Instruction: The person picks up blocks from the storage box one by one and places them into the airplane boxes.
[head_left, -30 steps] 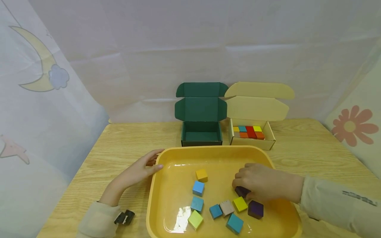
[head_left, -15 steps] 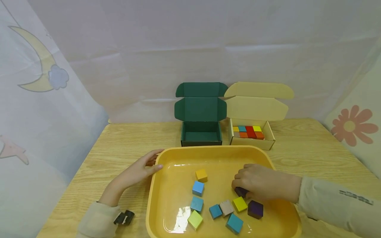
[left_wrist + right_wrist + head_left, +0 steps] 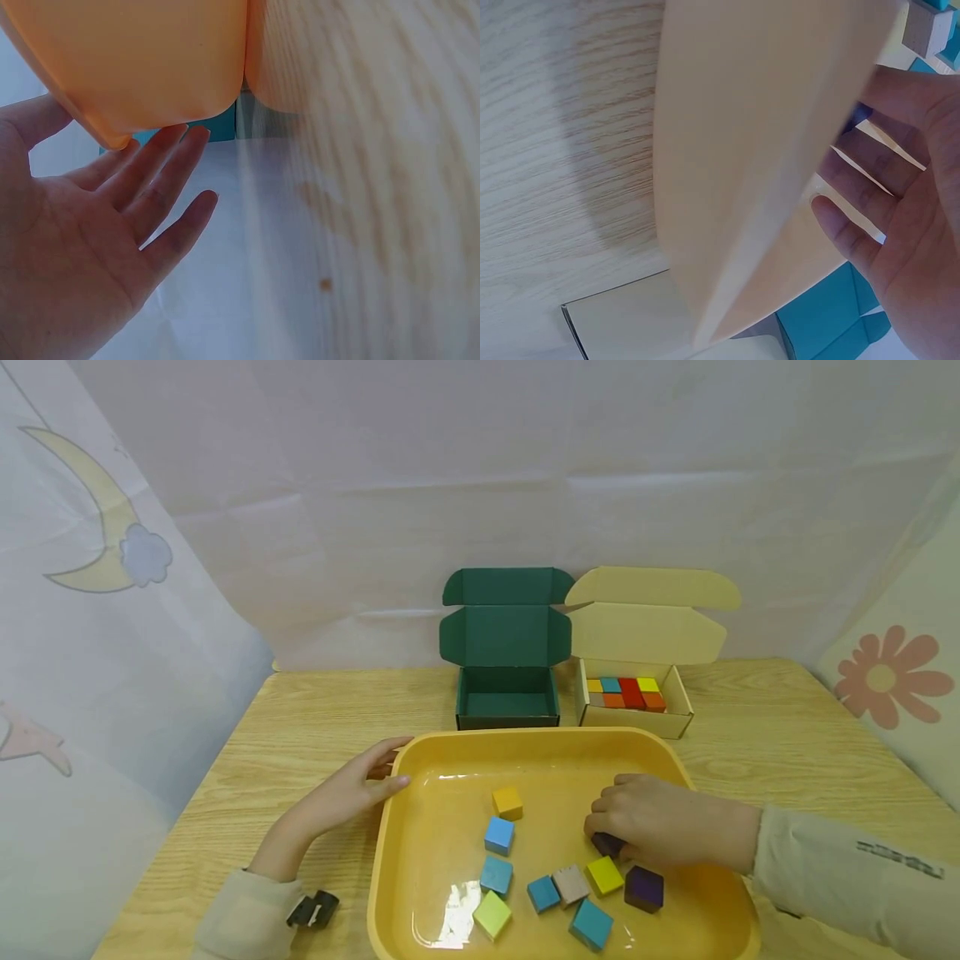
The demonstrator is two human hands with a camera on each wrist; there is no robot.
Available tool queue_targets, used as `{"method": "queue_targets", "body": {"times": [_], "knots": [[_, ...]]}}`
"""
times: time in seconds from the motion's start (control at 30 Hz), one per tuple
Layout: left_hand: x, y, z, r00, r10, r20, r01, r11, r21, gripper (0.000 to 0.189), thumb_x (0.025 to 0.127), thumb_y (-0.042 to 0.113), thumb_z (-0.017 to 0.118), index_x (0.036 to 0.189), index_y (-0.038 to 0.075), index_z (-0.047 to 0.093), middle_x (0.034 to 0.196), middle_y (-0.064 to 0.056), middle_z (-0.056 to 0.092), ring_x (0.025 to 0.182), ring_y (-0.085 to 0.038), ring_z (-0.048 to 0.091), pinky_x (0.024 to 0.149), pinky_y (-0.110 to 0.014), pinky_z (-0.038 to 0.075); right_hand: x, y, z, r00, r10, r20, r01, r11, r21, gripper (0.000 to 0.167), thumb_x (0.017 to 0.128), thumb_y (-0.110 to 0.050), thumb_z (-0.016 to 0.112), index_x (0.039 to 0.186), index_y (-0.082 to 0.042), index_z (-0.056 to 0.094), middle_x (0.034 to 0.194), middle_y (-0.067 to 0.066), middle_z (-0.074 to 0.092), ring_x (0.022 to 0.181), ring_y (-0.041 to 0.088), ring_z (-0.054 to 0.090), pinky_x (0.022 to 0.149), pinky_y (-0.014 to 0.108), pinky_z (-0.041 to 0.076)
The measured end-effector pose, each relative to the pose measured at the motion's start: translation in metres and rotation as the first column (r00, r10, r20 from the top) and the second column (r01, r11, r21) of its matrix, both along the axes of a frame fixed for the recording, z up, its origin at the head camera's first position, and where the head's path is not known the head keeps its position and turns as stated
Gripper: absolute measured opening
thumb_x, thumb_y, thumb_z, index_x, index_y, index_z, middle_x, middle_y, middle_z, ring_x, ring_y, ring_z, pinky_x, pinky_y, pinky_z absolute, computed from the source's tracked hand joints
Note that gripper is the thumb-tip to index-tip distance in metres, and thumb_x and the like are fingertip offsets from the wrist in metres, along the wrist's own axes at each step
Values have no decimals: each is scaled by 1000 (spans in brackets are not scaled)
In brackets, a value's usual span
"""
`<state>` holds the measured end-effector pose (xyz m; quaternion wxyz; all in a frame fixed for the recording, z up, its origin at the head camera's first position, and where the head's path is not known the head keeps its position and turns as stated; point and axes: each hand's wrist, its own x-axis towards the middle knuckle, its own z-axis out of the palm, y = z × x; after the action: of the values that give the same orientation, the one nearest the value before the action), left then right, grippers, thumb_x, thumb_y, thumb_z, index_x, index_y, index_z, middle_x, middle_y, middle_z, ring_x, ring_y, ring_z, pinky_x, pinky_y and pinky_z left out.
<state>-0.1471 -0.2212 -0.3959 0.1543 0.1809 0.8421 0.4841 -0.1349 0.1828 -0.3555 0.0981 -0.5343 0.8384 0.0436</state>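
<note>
Spreading under everything is the wooden bench [image 3: 315,727], and you are sitting at its near edge. The yellow tray [image 3: 420,827] is lying in front of you, taking up the middle of the bench. Behind it two boxes are standing side by side with lids up: the green box [image 3: 507,697] on the left, bare inside, and the tan box [image 3: 636,697] on the right, holding a layer of coloured cubes.

Your left hand [image 3: 345,793] is resting against the tray's left rim near the far corner, fingers straight and relaxed, gripping nothing; the left wrist view is showing the palm spread beside the tray's outer wall [image 3: 142,67].

Your right hand [image 3: 660,827] is lying inside the tray on its right side, fingers curling down over a dark cube [image 3: 606,843], which is sitting on the tray floor and showing only partly under the fingertips.

Other cubes are lying loose on the tray floor: a purple cube [image 3: 643,888] just beside your right hand, a yellow cube [image 3: 603,875] touching the dark one, a grey cube [image 3: 572,884], four blue cubes [image 3: 498,835], a lime cube [image 3: 492,914], and an orange cube [image 3: 507,802] farthest from you.
</note>
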Motion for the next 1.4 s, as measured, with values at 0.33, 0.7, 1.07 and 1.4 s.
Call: {"method": "queue_targets", "body": {"times": [0.33, 0.7, 1.07, 1.4], "knots": [[0, -1, -1, 1000, 4, -20, -5, 999, -32, 59, 102, 27, 59, 154, 13, 34, 141, -12, 51, 126, -34, 50, 101, -54, 42, 1, 1, 3, 1000, 17, -15, -17, 1000, -20, 28, 76, -24, 86, 97, -22, 68, 84, -16, 59, 72, 2, 47, 69, 29, 44], [2, -1, 0, 1000, 11, -7, -11, 999, -33, 60, 102, 26, 58, 154, 12, 33, 143, -14, 49, 126, -36, 49, 102, -55, 41, 0, 0, 6, 999, 31, -23, -31, 999, -37, 23, 78, -19, 83, 96, -22, 68, 81, -16, 56, 69, 2, 44, 65, 26, 41], [3, 22, 5, 990, 141, 10, -140, 988, -68, 43, 108, 22, 44, 145, 0, 42, 133, -18, 57, 114, -29, 59, 99, -51, 46, -1, 3, 5, 998, 44, -44, -47, 996, -74, 22, 77, -14, 80, 94, -20, 67, 78, -16, 54, 67, 2, 43, 64, 25, 40], [-4, 42, 4, 940, 318, -125, -339, 912, -233, 36, 108, 21, 41, 131, -1, 58, 101, -9, 65, 79, -20, 56, 74, -37, 48, -6, -5, 12, 993, 55, -104, -61, 997, -56, 29, 77, -13, 84, 101, -17, 69, 89, -9, 63, 78, 10, 57, 76, 36, 50]]}}
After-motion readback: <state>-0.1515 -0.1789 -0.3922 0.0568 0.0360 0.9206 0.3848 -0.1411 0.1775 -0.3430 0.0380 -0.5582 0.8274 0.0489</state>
